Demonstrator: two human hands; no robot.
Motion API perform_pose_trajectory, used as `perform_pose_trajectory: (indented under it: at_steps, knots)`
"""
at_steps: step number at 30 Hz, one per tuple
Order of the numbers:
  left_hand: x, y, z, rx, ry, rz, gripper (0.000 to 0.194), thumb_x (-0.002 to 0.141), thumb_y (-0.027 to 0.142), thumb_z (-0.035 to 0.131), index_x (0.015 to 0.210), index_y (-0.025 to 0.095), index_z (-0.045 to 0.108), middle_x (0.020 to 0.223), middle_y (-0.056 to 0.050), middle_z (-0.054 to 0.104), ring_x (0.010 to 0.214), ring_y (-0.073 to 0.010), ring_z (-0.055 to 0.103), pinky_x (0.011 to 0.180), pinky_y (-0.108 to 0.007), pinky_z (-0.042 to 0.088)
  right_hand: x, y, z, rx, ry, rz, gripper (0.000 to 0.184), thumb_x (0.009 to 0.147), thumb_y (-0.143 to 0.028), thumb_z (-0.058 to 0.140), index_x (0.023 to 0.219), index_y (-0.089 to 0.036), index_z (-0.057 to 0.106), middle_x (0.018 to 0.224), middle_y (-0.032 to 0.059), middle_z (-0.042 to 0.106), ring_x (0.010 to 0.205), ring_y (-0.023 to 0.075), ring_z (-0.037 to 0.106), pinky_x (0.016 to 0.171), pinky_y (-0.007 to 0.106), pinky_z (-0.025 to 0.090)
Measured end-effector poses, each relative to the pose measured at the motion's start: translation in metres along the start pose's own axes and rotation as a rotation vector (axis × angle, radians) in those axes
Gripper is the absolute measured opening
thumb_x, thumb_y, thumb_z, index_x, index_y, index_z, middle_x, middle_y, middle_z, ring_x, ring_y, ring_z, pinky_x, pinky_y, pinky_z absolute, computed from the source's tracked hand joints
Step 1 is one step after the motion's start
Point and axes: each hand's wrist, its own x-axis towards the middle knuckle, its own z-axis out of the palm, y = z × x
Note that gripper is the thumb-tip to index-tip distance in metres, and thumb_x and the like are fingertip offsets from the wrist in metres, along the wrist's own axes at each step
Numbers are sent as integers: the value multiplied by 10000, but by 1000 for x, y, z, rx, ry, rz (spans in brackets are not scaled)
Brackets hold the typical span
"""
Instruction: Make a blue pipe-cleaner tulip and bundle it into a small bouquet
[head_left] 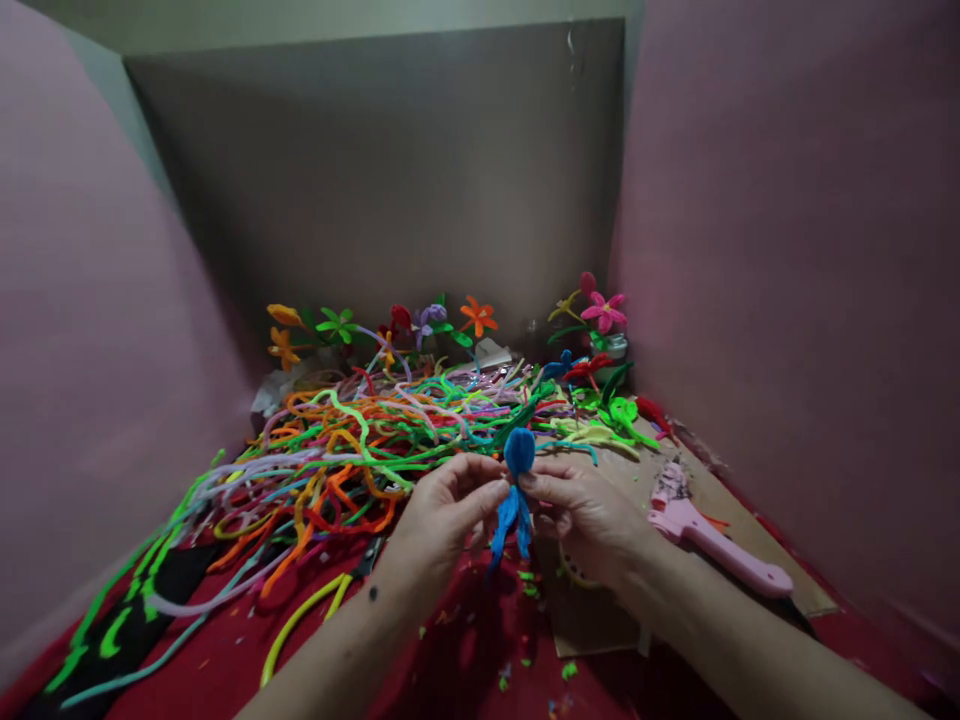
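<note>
Between both hands, near the middle of the head view, is a blue pipe-cleaner piece (520,452). It has one rounded petal-like loop at the top and narrower blue strands hanging below. My left hand (454,505) pinches it from the left, thumb against its middle. From the right, my right hand (581,508) grips it with thumb and fingers closed at the same height. The fingertips hide the part where loop and strands meet. Just left of my left wrist lies a cutting tool with yellow handles (296,625), its dark head partly covered by the arm.
A tangled pile of coloured pipe cleaners (337,430) spreads behind and left of my hands. Finished pipe-cleaner flowers (478,316) stand along the back wall. A pink glue gun (724,550) lies on cardboard (600,625) at right. Small green scraps (570,670) dot the red cloth. Pink panels flank both sides.
</note>
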Motion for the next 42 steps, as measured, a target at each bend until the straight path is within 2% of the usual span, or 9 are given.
perform_pose_trajectory:
  at_steps: [7, 13, 17, 20, 23, 26, 31, 37, 42]
  knots:
    - [7, -9, 16, -220, -62, -137, 209, 684, 282, 706, 752, 131, 580, 455, 62, 463, 332, -9, 329, 342, -141, 208, -2, -4, -4, 57, 35, 44, 178, 598, -236, 758, 652, -140, 617, 447, -75, 449, 338, 14, 296, 325, 160, 148]
    - [6, 0, 17, -278, -16, -128, 194, 659, 245, 726, 713, 121, 587, 483, 39, 530, 338, -4, 362, 351, -128, 260, -16, -11, -10, -145, 47, 38, 350, 705, -315, 667, 1037, -229, 593, 709, -14, 643, 410, 68, 508, 328, 159, 270]
    - [10, 8, 13, -338, 109, -116, 188, 634, 154, 729, 731, 137, 569, 585, 20, 600, 356, -12, 425, 380, -126, 375, -22, -9, -17, -455, 74, 30, 202, 652, -308, 703, 632, -121, 627, 414, -57, 457, 338, 24, 314, 342, 169, 186]
    - [10, 24, -1, -370, 225, -51, 129, 689, 120, 670, 782, 136, 583, 658, -1, 633, 353, -10, 428, 361, -121, 402, -25, -11, -21, -464, 215, -32, 235, 649, -320, 691, 572, -123, 587, 374, -94, 325, 342, 18, 227, 344, 172, 144]
    - [8, 45, -18, -412, 321, 179, 45, 735, 70, 593, 721, 113, 593, 629, 1, 621, 344, 14, 390, 350, -74, 379, -38, -23, -24, -583, 293, -47, 222, 709, -348, 621, 724, -126, 628, 444, -53, 440, 358, 48, 335, 323, 162, 225]
    - [6, 52, -26, -414, 353, 297, 80, 715, 53, 600, 677, 120, 578, 578, 22, 598, 356, 11, 402, 398, -77, 421, -63, -38, -32, -799, 260, -151, 408, 754, -368, 584, 1129, -208, 571, 888, 57, 621, 588, 129, 567, 402, 211, 426]
    - [10, 19, -8, -361, 218, 64, 165, 641, 130, 707, 758, 135, 591, 626, 2, 631, 351, 10, 387, 348, -82, 339, -102, -44, -76, -1448, 569, -593, 337, 821, -328, 492, 1115, -197, 591, 1121, 107, 566, 955, 234, 562, 753, 351, 492]
    - [11, -16, 13, -236, 39, -86, 181, 683, 238, 702, 750, 146, 561, 609, 1, 619, 364, -2, 373, 356, -108, 287, -106, -25, -118, -2069, 639, -252, 496, 801, -258, 476, 1267, -88, 456, 1116, 172, 576, 888, 309, 540, 751, 452, 471]
    - [11, -25, 5, -225, 37, -77, 172, 697, 251, 691, 759, 152, 564, 616, 10, 611, 363, -3, 352, 363, -125, 283, -103, -13, -124, -2027, 667, -397, 548, 832, -239, 424, 1352, -85, 344, 1122, 168, 583, 918, 293, 542, 795, 431, 469]
